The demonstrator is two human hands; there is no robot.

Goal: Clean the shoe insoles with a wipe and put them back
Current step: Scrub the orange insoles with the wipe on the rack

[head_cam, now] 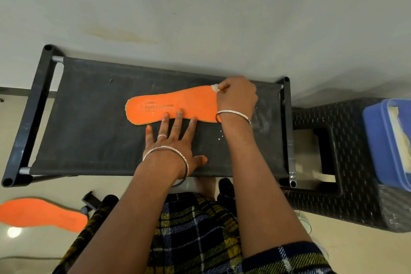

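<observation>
Insole [144, 110] under flat left hand [172, 142]

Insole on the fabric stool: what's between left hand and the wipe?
Head view: only bare orange insole. Left hand presses its near edge; right hand pinches the wipe at its end.

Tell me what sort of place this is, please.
Most likely a room in a home: a low fabric rack beside a plain wall, a dark plastic stool carrying a blue tub, and an orange insole lying on the glossy floor.
</observation>
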